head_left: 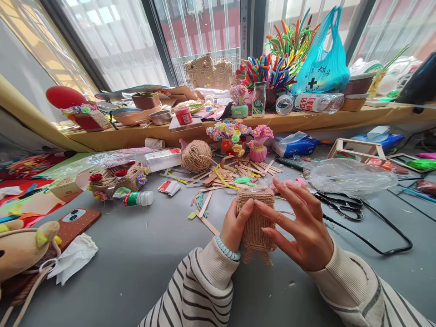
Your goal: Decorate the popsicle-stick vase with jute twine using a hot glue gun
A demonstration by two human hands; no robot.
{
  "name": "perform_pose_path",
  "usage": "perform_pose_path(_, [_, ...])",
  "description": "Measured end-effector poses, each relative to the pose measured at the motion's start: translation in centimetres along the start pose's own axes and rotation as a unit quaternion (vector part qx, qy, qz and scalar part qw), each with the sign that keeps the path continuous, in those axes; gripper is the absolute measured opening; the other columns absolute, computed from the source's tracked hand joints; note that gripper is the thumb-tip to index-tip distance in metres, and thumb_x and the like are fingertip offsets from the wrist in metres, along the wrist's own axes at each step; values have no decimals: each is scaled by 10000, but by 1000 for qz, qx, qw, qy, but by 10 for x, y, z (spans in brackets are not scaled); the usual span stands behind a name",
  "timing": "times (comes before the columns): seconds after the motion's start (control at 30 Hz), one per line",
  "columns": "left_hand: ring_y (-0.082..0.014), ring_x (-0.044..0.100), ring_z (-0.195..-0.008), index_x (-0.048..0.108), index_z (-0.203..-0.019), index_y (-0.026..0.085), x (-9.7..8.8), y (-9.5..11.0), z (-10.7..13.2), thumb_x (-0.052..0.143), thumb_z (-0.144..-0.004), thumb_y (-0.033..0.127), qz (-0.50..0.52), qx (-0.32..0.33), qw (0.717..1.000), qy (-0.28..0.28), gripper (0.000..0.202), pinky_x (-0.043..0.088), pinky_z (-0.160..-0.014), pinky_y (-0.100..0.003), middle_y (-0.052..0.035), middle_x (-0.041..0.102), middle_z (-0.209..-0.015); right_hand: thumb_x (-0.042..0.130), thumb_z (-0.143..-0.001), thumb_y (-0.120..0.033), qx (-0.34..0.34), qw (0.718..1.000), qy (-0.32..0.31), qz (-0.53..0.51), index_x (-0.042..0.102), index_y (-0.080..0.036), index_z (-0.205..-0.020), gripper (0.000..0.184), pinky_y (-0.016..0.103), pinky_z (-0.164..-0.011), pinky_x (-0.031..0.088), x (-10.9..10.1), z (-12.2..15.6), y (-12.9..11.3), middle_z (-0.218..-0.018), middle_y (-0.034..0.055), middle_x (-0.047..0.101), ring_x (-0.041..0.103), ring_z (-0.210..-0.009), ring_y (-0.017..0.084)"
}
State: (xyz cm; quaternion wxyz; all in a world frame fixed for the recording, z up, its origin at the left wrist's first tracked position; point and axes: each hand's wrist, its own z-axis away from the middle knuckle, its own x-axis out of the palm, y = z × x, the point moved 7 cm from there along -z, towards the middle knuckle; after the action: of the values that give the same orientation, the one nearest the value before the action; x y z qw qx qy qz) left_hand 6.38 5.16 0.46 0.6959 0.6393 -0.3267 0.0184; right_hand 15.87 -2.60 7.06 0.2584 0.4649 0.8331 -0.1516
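Note:
My left hand [235,222] grips a small twine-wrapped container [258,225] by its left side, the thumb lying over its front near the top. Two short twine-covered legs stick out at the container's lower end, and its top rim looks clear and glossy. My right hand [301,227] is held with fingers spread on the right of the container; its fingertips touch or hover just over the wrapped front, I cannot tell which. Beyond the container lie a ball of twine [196,156] and a loose pile of wooden craft sticks [235,170].
Black scissors [344,206] and a black cable [391,251] lie to the right, beside a clear plastic piece [354,176]. On the left are a small bottle [138,198], a phone [76,225] and crumpled tissue [75,259]. Pipe-cleaner flowers [260,136] stand behind. A cluttered sill [218,129] runs along the window.

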Motion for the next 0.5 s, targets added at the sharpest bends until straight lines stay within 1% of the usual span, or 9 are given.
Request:
perform_pose_path(0.03, [-247, 417, -1204, 603, -1000, 227, 0, 1, 0, 550, -749, 397, 1, 10, 1000, 2, 308, 238, -1047, -338, -38, 608, -1142, 541, -779, -321, 1, 1000, 6, -5, 504, -251, -1202, 431, 521, -966, 306, -2, 0, 1, -1364, 105, 358, 356, -1185, 299])
perform_pose_path(0.1, [-271, 476, -1146, 609, -1021, 186, 1, 2, 1, 531, -747, 435, 16, 16, 1000, 4, 379, 303, -1011, -373, -70, 619, -1121, 517, -796, -279, 20, 999, 37, -12, 420, -203, -1271, 491, 482, -965, 323, -7, 1, 6, -1331, 133, 393, 374, -1180, 278])
perform_pose_path(0.17, [-283, 543, -1058, 601, -1044, 151, 6, -3, 3, 492, -747, 488, 73, -22, 997, -13, 462, 371, -949, -408, -95, 638, -1071, 504, -803, -247, 59, 995, 74, -15, 378, -168, -1289, 509, 462, -958, 336, -14, 1, 15, -1271, 144, 454, 414, -1155, 259])
perform_pose_path(0.27, [-280, 602, -938, 599, -1033, 122, 10, -5, 5, 442, -744, 535, 145, -61, 987, -19, 528, 424, -876, -420, -108, 666, -965, 512, -800, -250, 103, 990, 94, -18, 447, -169, -1210, 423, 456, -943, 355, -17, 2, 26, -1141, 123, 546, 471, -1090, 241])
perform_pose_path(0.37, [-288, 590, -961, 588, -1031, 129, 12, -1, 6, 427, -741, 539, 168, -60, 984, -20, 527, 414, -890, -425, -105, 664, -957, 518, -798, -244, 114, 990, 84, -21, 534, -188, -1072, 280, 459, -935, 365, -15, 1, 28, -1070, 101, 580, 497, -1050, 234])
perform_pose_path(0.5, [-313, 553, -1026, 556, -1065, 132, 14, 1, 7, 456, -704, 549, 169, -74, 983, -23, 561, 405, -895, -440, -116, 654, -985, 526, -789, -199, 116, 989, 85, -23, 564, -191, -965, 180, 438, -914, 383, -15, 0, 27, -1037, 90, 590, 501, -1049, 231])
